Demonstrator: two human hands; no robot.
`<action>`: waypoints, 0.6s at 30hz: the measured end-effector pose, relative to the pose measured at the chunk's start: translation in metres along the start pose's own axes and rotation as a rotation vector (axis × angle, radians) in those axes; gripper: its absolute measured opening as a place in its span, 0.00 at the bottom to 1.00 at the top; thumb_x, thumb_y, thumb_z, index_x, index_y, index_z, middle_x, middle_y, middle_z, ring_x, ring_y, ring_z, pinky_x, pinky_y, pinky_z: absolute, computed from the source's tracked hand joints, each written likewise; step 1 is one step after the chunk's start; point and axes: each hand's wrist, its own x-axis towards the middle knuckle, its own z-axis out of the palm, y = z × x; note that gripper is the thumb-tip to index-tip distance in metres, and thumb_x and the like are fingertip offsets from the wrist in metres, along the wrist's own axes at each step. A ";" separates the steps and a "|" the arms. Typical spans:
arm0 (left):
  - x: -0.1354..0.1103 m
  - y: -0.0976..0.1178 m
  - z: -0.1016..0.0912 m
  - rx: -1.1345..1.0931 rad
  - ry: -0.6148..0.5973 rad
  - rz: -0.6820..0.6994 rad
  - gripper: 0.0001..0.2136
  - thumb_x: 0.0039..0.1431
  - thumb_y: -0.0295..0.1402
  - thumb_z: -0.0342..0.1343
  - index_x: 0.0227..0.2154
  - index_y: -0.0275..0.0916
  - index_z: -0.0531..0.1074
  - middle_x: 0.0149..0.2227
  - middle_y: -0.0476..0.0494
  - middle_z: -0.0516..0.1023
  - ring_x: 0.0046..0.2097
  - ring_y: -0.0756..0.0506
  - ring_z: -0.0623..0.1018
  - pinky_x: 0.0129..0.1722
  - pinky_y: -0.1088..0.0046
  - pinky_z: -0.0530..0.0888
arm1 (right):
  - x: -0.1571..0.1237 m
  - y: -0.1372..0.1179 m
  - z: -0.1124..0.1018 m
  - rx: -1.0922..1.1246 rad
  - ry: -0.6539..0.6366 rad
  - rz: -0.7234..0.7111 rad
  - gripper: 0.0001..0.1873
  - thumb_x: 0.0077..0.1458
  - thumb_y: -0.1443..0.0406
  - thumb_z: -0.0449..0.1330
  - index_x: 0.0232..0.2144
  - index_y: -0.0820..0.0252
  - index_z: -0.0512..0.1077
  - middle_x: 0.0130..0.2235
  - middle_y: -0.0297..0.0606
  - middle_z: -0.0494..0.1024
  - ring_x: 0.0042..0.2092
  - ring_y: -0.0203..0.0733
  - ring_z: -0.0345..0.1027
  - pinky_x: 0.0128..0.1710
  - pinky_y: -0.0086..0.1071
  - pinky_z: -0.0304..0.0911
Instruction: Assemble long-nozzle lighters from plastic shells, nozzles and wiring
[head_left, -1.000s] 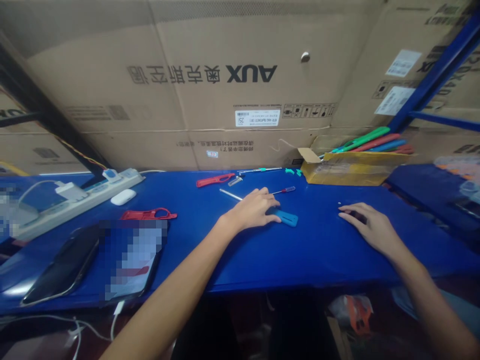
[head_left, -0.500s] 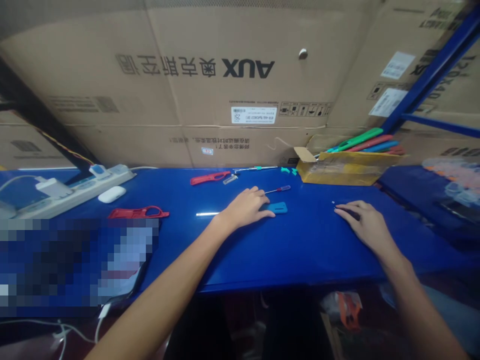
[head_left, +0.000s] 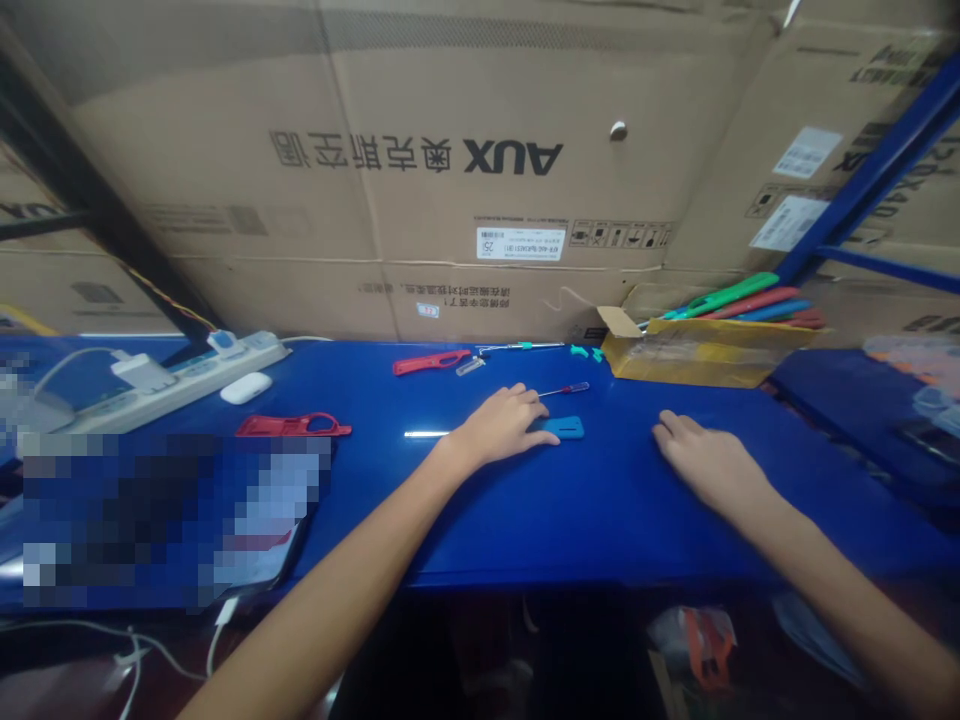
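My left hand (head_left: 506, 422) lies palm down across a flat blue plastic piece (head_left: 564, 428) with a slot in it, thumb spread from the fingers. A shiny metal strip (head_left: 424, 434) shows on the other side of that hand; whether it joins the blue piece is hidden. Just beyond the fingertips lies a small screwdriver (head_left: 574, 389) with a clear and red handle. Further right, my right hand (head_left: 705, 455) is low over the table with its fingers curled together and pointing down. What those fingertips hold, if anything, is hidden.
Behind are red plastic handle parts (head_left: 431, 362), a metal rod with a green piece (head_left: 521, 346) and small green bits (head_left: 580, 352). A box of coloured handles (head_left: 690, 350) stands back right. At left are a power strip (head_left: 187, 378), a white case (head_left: 246, 388) and a red part (head_left: 292, 426).
My right hand's fingers have turned downward and closed together; the tiny white bit by its fingertips no longer shows. The left hand stays on the blue piece. The view has shifted slightly.
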 end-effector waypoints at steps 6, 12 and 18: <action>-0.001 0.002 -0.006 0.006 -0.020 -0.023 0.26 0.66 0.54 0.51 0.49 0.36 0.76 0.46 0.39 0.78 0.49 0.39 0.72 0.48 0.64 0.67 | 0.058 0.009 -0.017 0.253 -0.115 -0.028 0.06 0.58 0.69 0.54 0.30 0.58 0.70 0.35 0.43 0.78 0.29 0.42 0.72 0.27 0.33 0.56; -0.007 -0.011 -0.011 0.056 -0.037 -0.116 0.22 0.66 0.51 0.53 0.47 0.35 0.76 0.47 0.38 0.77 0.50 0.39 0.72 0.49 0.62 0.68 | 0.121 -0.032 -0.025 0.995 0.180 -0.102 0.07 0.58 0.60 0.55 0.31 0.56 0.66 0.26 0.32 0.72 0.26 0.38 0.64 0.30 0.31 0.58; -0.012 -0.019 -0.013 0.037 -0.064 -0.133 0.22 0.68 0.49 0.52 0.49 0.35 0.75 0.49 0.37 0.76 0.50 0.38 0.73 0.49 0.61 0.70 | 0.116 -0.056 -0.014 1.242 -0.013 -0.165 0.13 0.60 0.54 0.57 0.33 0.58 0.69 0.23 0.29 0.68 0.24 0.34 0.59 0.26 0.28 0.54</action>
